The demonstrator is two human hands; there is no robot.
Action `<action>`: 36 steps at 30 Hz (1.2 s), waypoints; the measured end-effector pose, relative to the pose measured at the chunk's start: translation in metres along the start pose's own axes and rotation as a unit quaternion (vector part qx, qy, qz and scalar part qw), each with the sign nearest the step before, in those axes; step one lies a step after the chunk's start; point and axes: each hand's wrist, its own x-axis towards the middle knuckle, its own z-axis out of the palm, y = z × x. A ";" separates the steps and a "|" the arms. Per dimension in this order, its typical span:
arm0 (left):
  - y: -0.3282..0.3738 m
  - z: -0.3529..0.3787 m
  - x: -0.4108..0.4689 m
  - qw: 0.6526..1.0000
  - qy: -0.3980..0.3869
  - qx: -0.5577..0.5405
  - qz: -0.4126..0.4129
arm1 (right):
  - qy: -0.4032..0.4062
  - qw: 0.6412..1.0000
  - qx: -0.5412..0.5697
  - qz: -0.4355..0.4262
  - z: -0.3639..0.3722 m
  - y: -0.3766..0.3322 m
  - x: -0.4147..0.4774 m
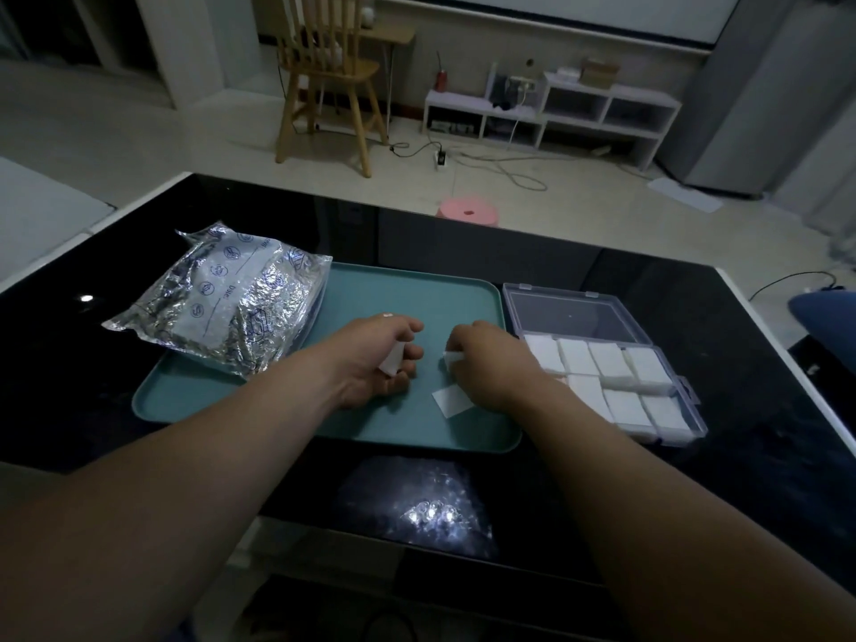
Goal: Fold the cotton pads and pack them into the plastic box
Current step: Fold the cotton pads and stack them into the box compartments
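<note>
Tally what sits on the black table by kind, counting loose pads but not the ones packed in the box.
Teal tray: 1
Silver foil bag: 1
Clear plastic box, lid open: 1
Loose pads: 3, one in the left hand, one in the right hand, one flat on the tray
Total: 6

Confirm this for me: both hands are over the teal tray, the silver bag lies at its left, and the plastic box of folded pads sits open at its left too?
Not quite. The plastic box sits at the right of the teal tray, not the left, as the head view shows. The rest holds: both the left hand and right hand are over the tray, and the silver bag lies at its left.
</note>
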 end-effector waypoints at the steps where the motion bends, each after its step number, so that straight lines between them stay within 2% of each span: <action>1: -0.001 0.002 0.000 1.000 -0.002 0.006 -0.002 | 0.005 0.999 0.049 0.010 -0.002 0.001 -0.001; 3: -0.002 0.004 0.001 1.000 -0.011 0.006 -0.014 | 0.030 0.986 0.163 0.023 -0.009 0.004 -0.004; 6: -0.003 0.006 0.001 0.995 -0.072 -0.042 -0.049 | 0.039 0.943 0.331 0.013 -0.021 0.002 -0.013; 9: -0.002 0.012 -0.002 0.987 -0.130 -0.083 -0.037 | 0.015 0.927 0.374 -0.018 -0.021 -0.006 -0.023; 13: -0.001 0.016 -0.004 0.985 -0.120 -0.125 -0.016 | 0.028 0.941 0.334 -0.039 -0.019 -0.009 -0.026; 16: 0.001 0.013 -0.004 0.985 -0.085 -0.151 -0.019 | 0.059 0.945 0.322 -0.021 -0.022 -0.004 -0.022; 18: 0.001 0.011 -0.004 0.988 -0.057 -0.147 -0.010 | 0.076 0.970 0.230 -0.021 -0.025 0.002 -0.020; 20: 0.002 0.010 -0.005 0.987 -0.048 -0.150 -0.002 | 0.014 0.995 0.092 -0.044 -0.023 0.005 -0.020; 22: 0.003 0.010 -0.005 0.987 -0.046 -0.152 0.003 | -0.070 0.995 -0.030 -0.060 -0.016 0.007 -0.022; 24: 0.003 0.010 -0.004 0.989 -0.039 -0.139 0.017 | -0.095 0.991 -0.075 -0.065 -0.012 0.007 -0.023; 27: 0.002 0.010 -0.004 0.992 -0.045 -0.107 0.040 | -0.091 0.989 -0.088 -0.071 -0.013 0.006 -0.024; 29: 0.002 0.008 -0.006 0.993 -0.052 -0.090 0.048 | -0.086 0.995 -0.027 -0.049 -0.013 0.006 -0.025; 31: 0.001 0.006 -0.006 0.993 -0.057 -0.083 0.057 | -0.044 0.991 0.124 -0.001 -0.016 0.009 -0.025; 32: 0.000 0.006 -0.006 0.993 -0.061 -0.083 0.065 | -0.013 0.974 0.224 0.026 -0.020 0.010 -0.026; 33: 0.000 0.007 -0.006 0.992 -0.064 -0.086 0.072 | 0.007 0.942 0.331 0.056 -0.024 0.010 -0.026; 34: 0.000 0.008 -0.008 0.991 -0.069 -0.089 0.078 | 0.013 0.895 0.437 0.087 -0.027 0.008 -0.027; 36: 0.000 0.012 -0.012 0.988 -0.088 -0.090 0.089 | 0.006 0.785 0.604 0.135 -0.028 0.002 -0.027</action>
